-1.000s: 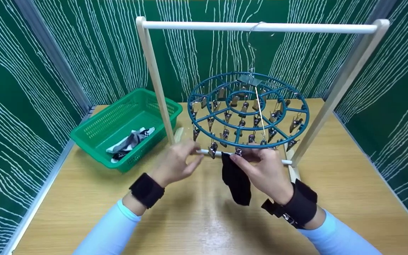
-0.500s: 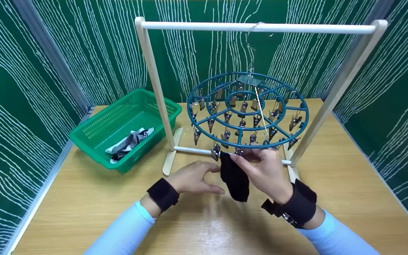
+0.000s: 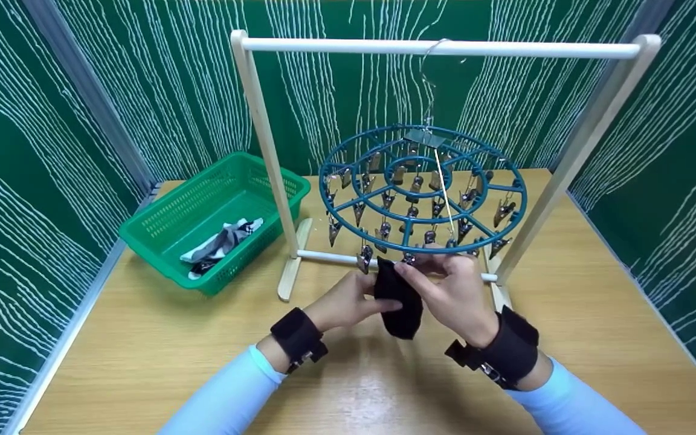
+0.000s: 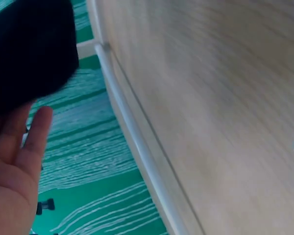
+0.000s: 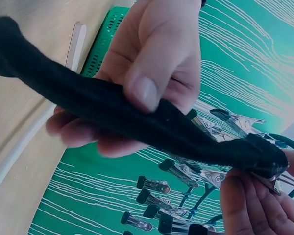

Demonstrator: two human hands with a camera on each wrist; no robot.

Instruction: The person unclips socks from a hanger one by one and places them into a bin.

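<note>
A black sock (image 3: 405,323) hangs at the near edge of the round blue clip hanger (image 3: 423,249). My right hand (image 3: 454,293) pinches the sock's upper end beside a metal clip (image 3: 408,258). In the right wrist view, the right hand (image 5: 250,205) is at the bunched sock end, partly covering the clip there. My left hand (image 3: 342,302) has its thumb across the front of the sock and its fingers behind. The left hand's thumb also lies on the sock (image 5: 78,93) in the right wrist view. The left wrist view shows the sock (image 4: 32,54) over the left fingers.
A green basket (image 3: 161,226) with several grey, white and black cloth pieces (image 3: 224,244) stands at the left. The hanger hooks onto a wooden rack's white top bar (image 3: 336,44). A lower bar (image 3: 330,257) runs behind the hands. Green patterned walls surround the table (image 3: 142,362).
My left hand has come from beside the lower bar, down and right, to the sock, and now holds its middle. The right hand has stayed at the sock's upper end.
</note>
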